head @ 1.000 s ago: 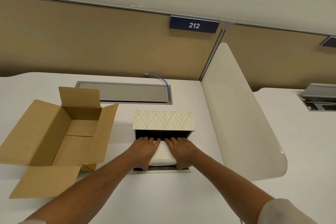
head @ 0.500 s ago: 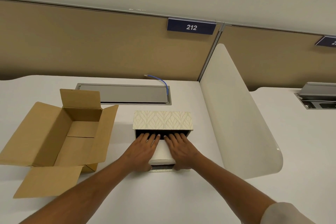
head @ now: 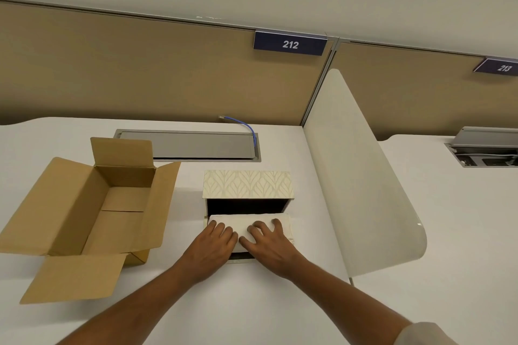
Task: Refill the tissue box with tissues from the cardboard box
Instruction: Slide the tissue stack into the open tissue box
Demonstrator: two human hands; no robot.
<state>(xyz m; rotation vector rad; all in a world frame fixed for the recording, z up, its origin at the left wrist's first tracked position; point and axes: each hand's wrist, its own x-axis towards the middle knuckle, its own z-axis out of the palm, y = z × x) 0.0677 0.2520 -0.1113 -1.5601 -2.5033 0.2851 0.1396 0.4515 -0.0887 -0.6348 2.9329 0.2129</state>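
At the left of a white desk point(head: 252, 302) sits an open cardboard box point(head: 92, 213), its inside bare as far as can be seen; to its right a patterned tissue box point(head: 248, 184) lies with its dark open side facing the person. A white stack of tissues point(head: 249, 223) rests at that opening, and the left hand point(head: 213, 249) and right hand point(head: 270, 244) lie flat on it, fingers spread, pressing rather than pinching. The step in hand appears to be loading the stack, and the next move likely calls for an even push from both palms to slide it in without crumpling.
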